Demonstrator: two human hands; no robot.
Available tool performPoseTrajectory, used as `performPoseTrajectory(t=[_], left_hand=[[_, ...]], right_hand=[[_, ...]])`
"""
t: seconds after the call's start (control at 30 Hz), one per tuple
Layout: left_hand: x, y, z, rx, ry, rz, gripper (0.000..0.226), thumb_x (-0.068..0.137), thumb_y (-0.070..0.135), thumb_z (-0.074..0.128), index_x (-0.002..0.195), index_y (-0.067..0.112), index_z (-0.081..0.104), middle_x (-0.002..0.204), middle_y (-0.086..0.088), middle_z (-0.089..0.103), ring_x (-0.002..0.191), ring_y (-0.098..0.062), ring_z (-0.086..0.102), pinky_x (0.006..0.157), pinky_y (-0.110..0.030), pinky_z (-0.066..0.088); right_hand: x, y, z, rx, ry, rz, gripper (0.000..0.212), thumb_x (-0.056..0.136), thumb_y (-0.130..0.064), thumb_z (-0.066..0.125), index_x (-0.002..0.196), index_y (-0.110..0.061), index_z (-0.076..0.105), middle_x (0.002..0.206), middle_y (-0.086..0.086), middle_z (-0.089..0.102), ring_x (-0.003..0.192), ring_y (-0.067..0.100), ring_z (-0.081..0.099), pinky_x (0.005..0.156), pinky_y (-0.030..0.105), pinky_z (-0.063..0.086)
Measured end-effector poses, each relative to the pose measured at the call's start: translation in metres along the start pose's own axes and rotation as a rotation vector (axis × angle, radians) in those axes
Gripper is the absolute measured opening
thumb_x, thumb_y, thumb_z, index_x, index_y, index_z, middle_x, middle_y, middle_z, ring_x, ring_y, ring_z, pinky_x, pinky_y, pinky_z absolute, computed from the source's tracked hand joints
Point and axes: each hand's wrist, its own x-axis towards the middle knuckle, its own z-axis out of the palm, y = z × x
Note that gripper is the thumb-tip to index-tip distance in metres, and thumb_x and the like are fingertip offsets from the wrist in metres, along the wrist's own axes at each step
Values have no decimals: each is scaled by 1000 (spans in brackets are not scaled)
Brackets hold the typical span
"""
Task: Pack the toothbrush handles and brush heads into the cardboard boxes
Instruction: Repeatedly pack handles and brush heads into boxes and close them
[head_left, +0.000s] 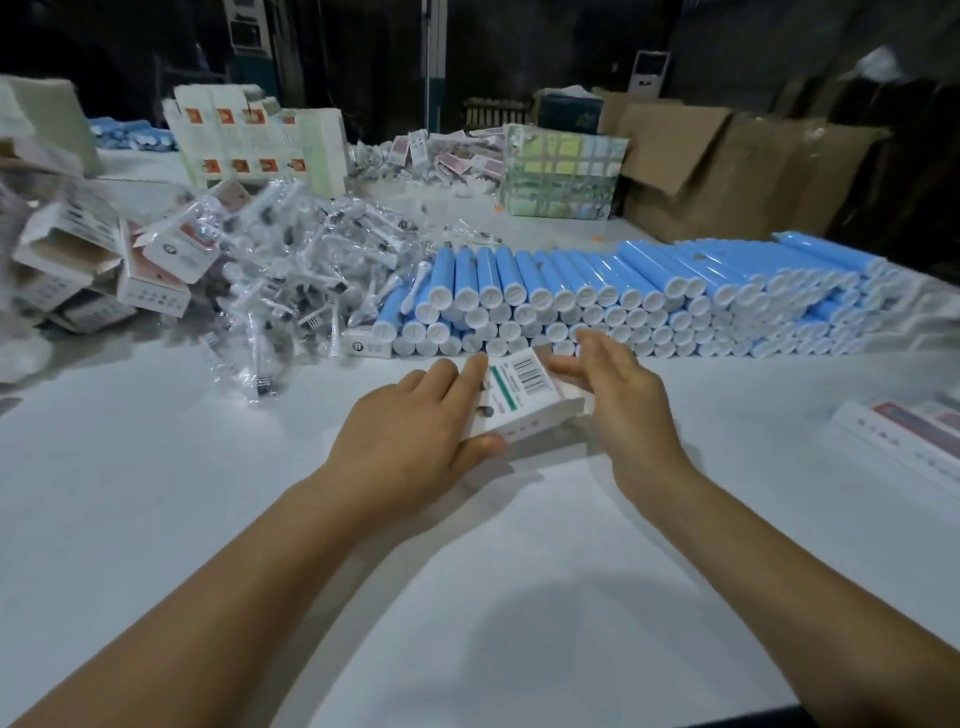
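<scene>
- Two bare hands meet over one small white cardboard box with a barcode and green stripe (524, 402), held just above the middle of the white table (260, 493).
- The left hand (415, 421) grips the box's left side, fingers laid over the top face and thumb tucked under the near edge.
- The right hand (623, 395) rests against the box's right end with fingers straight and close together, pinching nothing.
- Just beyond the box, toward the table's far right, lies a stacked row of blue cylindrical toothbrush handles with white end caps (597, 296), ends facing the person.
- Left of that row sits a loose heap of clear plastic-wrapped white brush heads (291, 270).
- At the left edge lies a jumble of open white-and-pink cartons (104, 260).
- Flat white cartons (904, 431) lie at the right edge.
- Brown corrugated shipping boxes (727, 171) stand beyond the far right corner.
</scene>
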Motion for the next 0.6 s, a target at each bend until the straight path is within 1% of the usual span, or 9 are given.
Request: performPoseTrajectory(t=[0.1, 0.13, 0.2, 0.3, 0.37, 0.43, 0.5, 0.57, 0.6], left_hand=[[0, -4, -2, -12, 4, -17, 98, 71, 70, -7, 153, 18, 6, 134, 1, 40, 116, -21, 46, 76, -32, 41], [0, -5, -3, -6, 4, -23, 97, 72, 70, -6, 153, 18, 6, 134, 1, 41, 116, -21, 46, 74, -32, 41], [1, -5, -3, 10, 0, -47, 92, 76, 69, 0, 152, 18, 6, 135, 1, 40, 116, -21, 46, 69, -31, 38], [3, -5, -4, 21, -2, -88, 87, 80, 65, 8, 152, 17, 8, 135, 0, 41, 115, -21, 46, 65, -30, 30], [3, -3, -4, 38, 1, -95, 86, 81, 64, 10, 152, 15, 10, 133, -1, 43, 113, -22, 47, 65, -29, 28], [3, -2, -4, 58, 9, -92, 86, 82, 64, 10, 152, 14, 12, 132, -3, 44, 112, -23, 48, 66, -29, 27], [3, -1, -4, 73, 20, -83, 87, 82, 64, 10, 152, 13, 14, 133, -4, 44, 111, -24, 48, 67, -29, 27], [4, 1, -5, 89, 27, -70, 88, 81, 64, 9, 152, 12, 13, 135, -5, 43, 111, -24, 48, 68, -29, 26], [4, 3, -4, 100, 30, -61, 88, 81, 64, 8, 152, 12, 12, 135, -4, 43, 112, -23, 47, 69, -29, 26]], right_hand=[[-3, -1, -13, -77, 106, -64, 32, 99, -29, 47, 78, -42, 67, 112, -14, 62, 102, -7, 55, 87, 14, 41], [-6, 1, -17, -105, 139, -104, 34, 99, -25, 47, 77, -42, 68, 110, -15, 59, 99, -7, 53, 85, 14, 40], [-10, 4, -21, -93, 176, -137, 32, 97, -18, 48, 78, -35, 68, 93, -16, 63, 78, -7, 55, 71, 15, 42], [-15, 6, -18, -81, 133, -117, 29, 94, -14, 52, 75, -30, 68, 70, -16, 67, 61, -4, 55, 58, 13, 43], [-18, 6, -13, -99, 84, -95, 27, 93, -14, 55, 77, -30, 69, 66, -19, 67, 56, -5, 56, 53, 9, 41], [-19, 8, -9, -58, 69, -51, 19, 93, -16, 58, 84, -24, 72, 65, -18, 68, 54, -5, 57, 48, 8, 40], [-19, 9, -9, -17, 77, -18, 16, 93, -16, 59, 90, -24, 73, 65, -16, 69, 52, -4, 56, 47, 8, 40], [-19, 10, -7, 0, 61, -28, 22, 92, -10, 58, 90, -29, 70, 64, -16, 69, 52, -5, 55, 49, 8, 41], [-19, 11, -6, 2, 43, -37, 23, 92, -8, 58, 96, -27, 69, 64, -16, 69, 54, -6, 56, 51, 9, 42]])
